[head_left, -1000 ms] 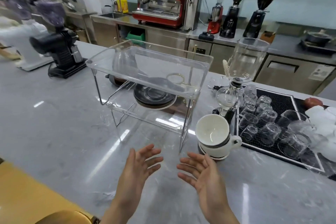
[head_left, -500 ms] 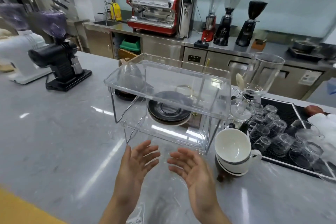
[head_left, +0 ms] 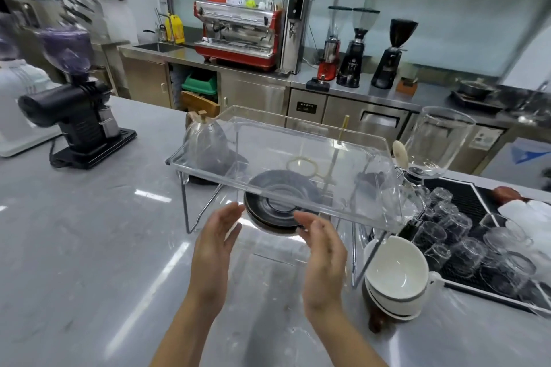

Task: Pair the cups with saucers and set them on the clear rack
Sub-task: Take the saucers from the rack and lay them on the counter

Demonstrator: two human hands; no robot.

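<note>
1. My left hand [head_left: 219, 237] and right hand [head_left: 320, 243] are both spread flat and empty, palms facing each other, reaching toward the saucers [head_left: 280, 205].
2. The saucers are dark, stacked under the top shelf of the clear rack [head_left: 298, 164]; I cannot tell whether they sit on its lower shelf or on the counter [head_left: 89, 232] behind it. The left fingertips are just beside the stack's left edge, the right ones at its front right edge; I cannot tell if either touches.
3. The cups [head_left: 396, 277] are white, stacked on their own saucer just right of the rack's front right leg, near my right hand.
4. To do this step well, I judge I should close both hands on opposite rims of the top saucer only and draw it out low and level, keeping my knuckles clear of the shelf edge above.
5. I would keep my right elbow in: the cups and the glasses [head_left: 447, 235] on the black mat are close by and easily knocked.
6. The top shelf holds nothing yet, so pairing has barely started.
7. Writing: a fridge [head_left: 307, 107] panel and a sticker further right carry marks, too blurred to read. No brand legible on the red espresso machine [head_left: 238, 30].
</note>
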